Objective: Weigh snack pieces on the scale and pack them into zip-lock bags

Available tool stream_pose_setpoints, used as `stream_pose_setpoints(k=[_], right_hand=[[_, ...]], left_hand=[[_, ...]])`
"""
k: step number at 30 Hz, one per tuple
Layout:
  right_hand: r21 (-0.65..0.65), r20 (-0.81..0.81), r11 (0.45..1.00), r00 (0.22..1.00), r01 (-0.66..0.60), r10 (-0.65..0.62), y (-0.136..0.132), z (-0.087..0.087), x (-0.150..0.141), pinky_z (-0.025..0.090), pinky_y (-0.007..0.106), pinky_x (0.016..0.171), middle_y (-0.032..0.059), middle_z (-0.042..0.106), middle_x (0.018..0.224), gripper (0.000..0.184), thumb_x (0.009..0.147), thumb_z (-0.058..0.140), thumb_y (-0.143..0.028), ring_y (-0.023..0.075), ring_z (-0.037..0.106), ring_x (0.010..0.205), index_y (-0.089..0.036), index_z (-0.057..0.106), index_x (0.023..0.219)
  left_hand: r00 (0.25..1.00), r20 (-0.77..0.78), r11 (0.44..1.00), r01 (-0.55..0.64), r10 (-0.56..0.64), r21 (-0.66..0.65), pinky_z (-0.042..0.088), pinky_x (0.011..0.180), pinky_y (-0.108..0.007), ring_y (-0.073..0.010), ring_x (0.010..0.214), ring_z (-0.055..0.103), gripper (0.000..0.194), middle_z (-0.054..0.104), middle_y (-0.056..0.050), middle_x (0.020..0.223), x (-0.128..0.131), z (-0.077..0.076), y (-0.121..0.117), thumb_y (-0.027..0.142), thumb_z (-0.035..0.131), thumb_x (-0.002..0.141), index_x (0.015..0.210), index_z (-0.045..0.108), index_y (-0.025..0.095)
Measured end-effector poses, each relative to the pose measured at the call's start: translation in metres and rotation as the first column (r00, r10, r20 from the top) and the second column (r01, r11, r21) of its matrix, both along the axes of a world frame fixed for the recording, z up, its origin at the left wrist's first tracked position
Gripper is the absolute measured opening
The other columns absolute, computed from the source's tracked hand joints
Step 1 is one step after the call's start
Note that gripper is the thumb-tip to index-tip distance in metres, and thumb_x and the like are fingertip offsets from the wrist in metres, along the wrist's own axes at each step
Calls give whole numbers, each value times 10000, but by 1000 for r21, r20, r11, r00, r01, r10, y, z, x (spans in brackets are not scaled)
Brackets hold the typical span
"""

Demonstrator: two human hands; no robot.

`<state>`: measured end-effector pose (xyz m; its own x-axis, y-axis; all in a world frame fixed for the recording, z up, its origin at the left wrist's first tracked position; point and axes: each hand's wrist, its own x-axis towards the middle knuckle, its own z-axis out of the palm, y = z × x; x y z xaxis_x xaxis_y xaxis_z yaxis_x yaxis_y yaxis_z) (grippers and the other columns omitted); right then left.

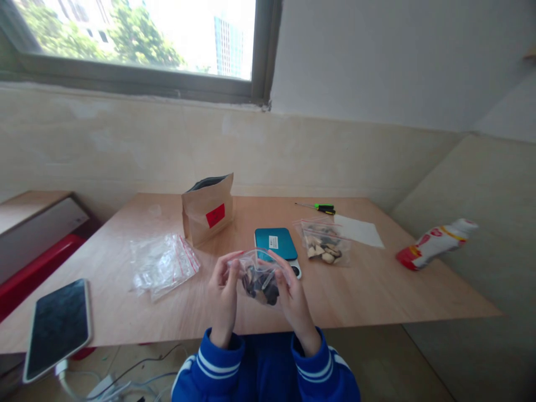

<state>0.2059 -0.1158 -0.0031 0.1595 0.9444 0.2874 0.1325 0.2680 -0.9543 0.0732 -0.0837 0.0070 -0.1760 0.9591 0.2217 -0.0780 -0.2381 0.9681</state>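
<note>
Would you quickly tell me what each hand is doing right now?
Left hand: closed on the left edge of the small clear bag.
Right hand: closed on the same bag's right edge.

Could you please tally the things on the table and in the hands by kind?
Filled clear zip bags: 2, one in both hands, one on the table
Pile of clear zip bags: 1
Brown paper pouch: 1
Teal scale: 1
Screwdriver: 1
Phone: 1
White sheet: 1
Total: 8

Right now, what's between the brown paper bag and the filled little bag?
In the head view, the teal scale lies between the brown paper bag and the filled bag.
</note>
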Motion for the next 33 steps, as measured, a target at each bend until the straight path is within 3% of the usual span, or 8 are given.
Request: stream_pose_setpoints(k=[3,7,12,15,19,24,28,33], right_hand=[[-21,87,999,996,37,-35,-5,-4,9,476,394,972,82,617,1241,430,930,395,-501,238,588,1131,-233,565,1221],[-23,116,999,993,31,-28,-10,0,21,517,354,859,83,710,996,402,927,406,-493,228,656,958,-197,670,987],[0,-27,981,981,192,-192,-6,14,17,514,343,826,90,718,901,370,899,473,-482,225,667,887,-172,668,852],[-9,-137,935,926,354,-351,2,20,13,523,347,781,97,720,884,370,867,515,-496,234,670,856,-157,662,854],[34,-166,845,837,534,-522,12,18,11,520,342,753,109,707,883,387,890,466,-492,229,663,833,-148,641,867],[171,-12,743,755,647,-655,18,-6,7,496,335,758,107,686,867,342,938,405,-415,212,642,798,-161,633,918],[262,88,831,845,491,-527,24,-23,10,493,311,733,61,666,806,322,931,419,-419,184,626,758,-185,634,879],[125,-60,863,872,490,-486,29,-16,16,453,253,540,16,609,667,359,918,417,-470,142,552,567,-170,608,871]], left_hand=[[996,-92,999,7,-10,-33,436,523,-224,-133,578,566,351,630,-10,656,-7,3,-5,496,537,828,807,680,176],[988,-154,1000,-19,16,-19,412,528,-219,-126,572,535,338,601,7,620,-22,9,-6,482,567,812,752,675,167],[984,-178,998,-17,27,56,438,597,-218,-123,635,565,309,644,0,705,-20,18,-4,450,535,849,856,692,185],[984,-143,994,108,-102,35,463,646,-232,-138,717,599,319,686,-24,849,-11,20,0,447,522,857,950,692,194],[981,-38,981,188,-190,-41,467,773,-254,-171,867,613,281,697,-40,872,-2,15,4,420,586,821,896,701,174],[994,11,993,108,-107,-46,456,733,-231,-138,785,595,241,640,-2,753,3,5,7,403,593,821,783,641,171],[993,-95,998,-69,69,3,454,653,-220,-115,682,580,246,586,19,694,5,4,14,409,557,847,759,563,180],[976,-147,985,-151,161,79,397,482,-199,-80,482,500,242,498,55,610,12,7,22,434,477,891,835,514,201]])
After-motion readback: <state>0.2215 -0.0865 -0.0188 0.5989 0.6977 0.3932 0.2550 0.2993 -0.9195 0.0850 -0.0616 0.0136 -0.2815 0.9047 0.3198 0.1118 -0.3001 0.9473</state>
